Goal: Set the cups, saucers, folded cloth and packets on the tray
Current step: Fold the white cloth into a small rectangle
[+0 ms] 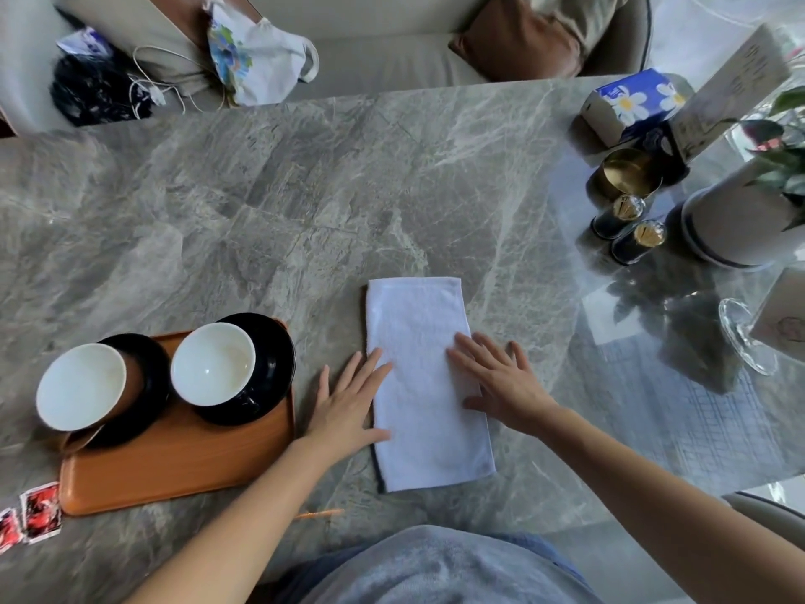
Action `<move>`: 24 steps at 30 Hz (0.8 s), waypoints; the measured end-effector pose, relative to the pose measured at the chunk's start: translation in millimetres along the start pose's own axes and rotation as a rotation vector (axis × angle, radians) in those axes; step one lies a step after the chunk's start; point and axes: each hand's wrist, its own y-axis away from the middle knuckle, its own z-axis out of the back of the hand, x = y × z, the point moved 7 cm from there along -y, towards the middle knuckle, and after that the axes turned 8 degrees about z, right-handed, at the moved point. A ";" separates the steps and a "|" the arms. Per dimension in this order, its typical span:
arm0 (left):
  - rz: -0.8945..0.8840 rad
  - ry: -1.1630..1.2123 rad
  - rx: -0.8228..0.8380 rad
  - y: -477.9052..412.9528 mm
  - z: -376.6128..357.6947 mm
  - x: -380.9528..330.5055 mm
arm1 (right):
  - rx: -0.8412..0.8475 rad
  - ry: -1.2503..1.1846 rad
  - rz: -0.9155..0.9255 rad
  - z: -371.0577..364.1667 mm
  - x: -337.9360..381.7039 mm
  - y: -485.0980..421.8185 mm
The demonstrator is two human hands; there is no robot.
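Note:
A white cloth, folded into a long strip, lies flat on the marble table in front of me. My left hand rests flat on its left edge with fingers spread. My right hand presses flat on its right edge. To the left is an orange tray holding two black saucers, the left saucer and the right saucer. A white-lined cup sits on each: the left cup tilts toward me, the right cup too. Red packets lie on the table left of the tray's near corner.
At the far right stand a tissue box, a brass tin, two toothpick jars, a potted plant, a card stand and a glass foot. A thin orange stick lies near the table's front edge. A sofa with bags is behind.

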 end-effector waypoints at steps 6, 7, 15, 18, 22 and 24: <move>-0.109 0.040 -0.224 16.9 23.0 -19.2 | -0.215 -0.076 0.026 21.6 17.8 10.4; -0.190 0.083 -0.317 28.1 27.4 -27.2 | -0.322 -0.125 0.045 29.4 24.8 18.0; -0.316 -0.090 -0.125 67.6 -26.1 -41.7 | 0.027 -0.108 0.194 -24.9 49.8 58.1; -0.340 -0.084 -0.149 67.3 -23.3 -43.2 | 0.065 -0.087 0.164 -31.3 45.8 60.8; -0.349 0.034 -0.139 60.6 -16.4 -39.9 | 0.093 -0.036 0.162 -30.3 49.5 58.9; -0.337 0.092 -0.143 57.4 -11.1 -39.1 | 0.076 0.001 0.149 -30.8 54.1 59.1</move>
